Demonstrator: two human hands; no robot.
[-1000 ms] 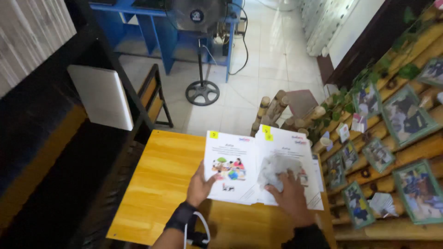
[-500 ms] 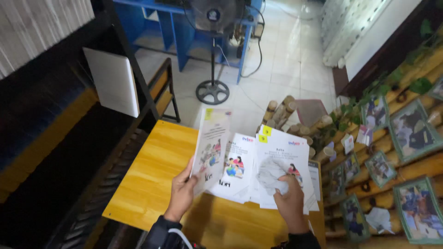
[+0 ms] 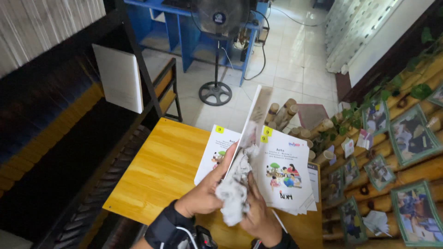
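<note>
Nearest, the left hand (image 3: pixel 203 196), with a dark strap and a cable at the wrist, is curled with its fingers closed on the lower edge of a raised booklet (image 3: pixel 251 127), which stands almost on edge above the bench (image 3: pixel 157 175). Beside it the right hand (image 3: pixel 258 216) is closed around a crumpled grey-white cloth (image 3: pixel 235 193), bunched against the foot of that raised booklet.

The booklet looks thin and light, a soft paper cover with few pages; held by one edge it would likely flop or bow, so a pinch near the spine or lower edge, as the left hand has it, seems the safest hold. Its glossy cover may be a little slippery. The cloth looks limp and light, and should handle anywhere it is gripped.

Just beyond the raised booklet, two more lie flat on the yellow wooden bench: a left booklet (image 3: pixel 214 152), partly hidden behind the raised one, and a right booklet (image 3: pixel 286 173) with coloured pictures on its white cover, resting on other sheets.

Farther from the booklet, to the right, short bamboo posts (image 3: pixel 284 113) stand by a bamboo wall hung with framed pictures (image 3: pixel 410 133). Beyond it, on the tiled floor, a standing fan (image 3: pixel 217 50) is set before blue furniture (image 3: pixel 184 32). To the left a white board (image 3: pixel 119 76) leans on a dark frame.
</note>
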